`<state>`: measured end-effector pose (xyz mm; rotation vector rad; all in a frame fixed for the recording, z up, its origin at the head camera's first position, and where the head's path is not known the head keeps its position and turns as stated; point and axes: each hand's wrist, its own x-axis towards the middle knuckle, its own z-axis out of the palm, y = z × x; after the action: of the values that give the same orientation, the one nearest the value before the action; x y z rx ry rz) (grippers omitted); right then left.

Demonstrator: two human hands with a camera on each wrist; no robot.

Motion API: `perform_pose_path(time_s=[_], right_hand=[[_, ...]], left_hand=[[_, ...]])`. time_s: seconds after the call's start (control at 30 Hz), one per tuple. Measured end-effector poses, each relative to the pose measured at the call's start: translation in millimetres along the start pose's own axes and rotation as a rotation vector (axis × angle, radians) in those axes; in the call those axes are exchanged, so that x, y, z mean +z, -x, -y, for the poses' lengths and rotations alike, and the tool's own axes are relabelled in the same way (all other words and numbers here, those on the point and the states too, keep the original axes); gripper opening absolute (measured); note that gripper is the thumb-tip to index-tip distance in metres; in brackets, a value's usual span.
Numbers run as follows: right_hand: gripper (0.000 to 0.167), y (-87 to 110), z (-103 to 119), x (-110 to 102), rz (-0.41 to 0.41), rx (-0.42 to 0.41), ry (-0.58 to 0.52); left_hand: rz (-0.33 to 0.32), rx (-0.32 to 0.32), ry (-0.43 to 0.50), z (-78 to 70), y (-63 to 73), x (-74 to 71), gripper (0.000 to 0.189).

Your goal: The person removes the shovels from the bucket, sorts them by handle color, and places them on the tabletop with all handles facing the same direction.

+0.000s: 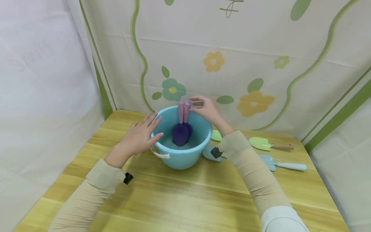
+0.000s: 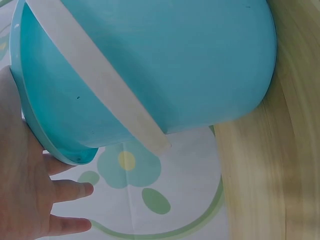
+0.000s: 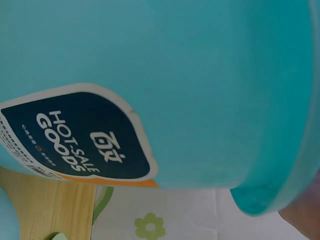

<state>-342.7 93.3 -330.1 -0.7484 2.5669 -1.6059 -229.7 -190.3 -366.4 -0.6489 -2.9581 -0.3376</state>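
Observation:
A light blue bucket point(image 1: 181, 160) stands on the wooden table, its white handle point(image 1: 160, 155) hanging down on the left side. Inside it lean two garden trowels point(image 1: 180, 134) with dark purple blades and pink-purple handles against the far wall. My left hand point(image 1: 139, 137) rests on the bucket's left rim with its fingers spread; the left wrist view shows them beyond the rim. At the far rim, beside the trowel handles, my right hand point(image 1: 206, 109) has its fingers loosely extended. The right wrist view shows mostly the bucket's side and label point(image 3: 82, 135).
Right of the bucket lie a green trowel point(image 1: 260, 143) with a wooden handle and a blue trowel point(image 1: 290, 166). Another blue tool point(image 1: 210, 154) and a green blade point(image 1: 216, 135) are partly hidden by the right forearm. A flowered cloth point(image 1: 179, 54) hangs behind the table.

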Motion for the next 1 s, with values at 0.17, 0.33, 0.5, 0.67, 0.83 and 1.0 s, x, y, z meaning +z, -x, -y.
perform_pose_path(time_s=[0.17, 0.33, 0.5, 0.67, 0.83, 1.0], right_hand=[[0.048, -3.2, 0, 7, 0.015, -0.013, 0.021], [0.042, -3.8, 0, 13, 0.020, -0.016, 0.055], [0.039, -3.6, 0, 14, 0.001, -0.015, 0.056], [0.033, -1.9, -2, 14, -0.030, -0.021, 0.046], [0.030, 1.5, -5, 13, -0.054, -0.010, 0.019], [0.029, 6.3, -6, 11, -0.078, -0.011, 0.024]], left_hand=[[-0.009, 0.005, -0.008, 0.4, 0.5, 0.9, 0.075], [-0.015, 0.004, -0.007, -0.2, 1.7, 0.8, 0.074], [-0.025, 0.010, -0.006, 0.1, 2.1, 1.5, 0.073], [-0.025, 0.012, -0.007, -0.1, 1.8, 2.5, 0.074], [-0.011, 0.002, -0.004, -0.8, 2.2, 2.2, 0.074], [-0.014, 0.000, 0.003, -0.8, 2.4, 2.4, 0.074]])
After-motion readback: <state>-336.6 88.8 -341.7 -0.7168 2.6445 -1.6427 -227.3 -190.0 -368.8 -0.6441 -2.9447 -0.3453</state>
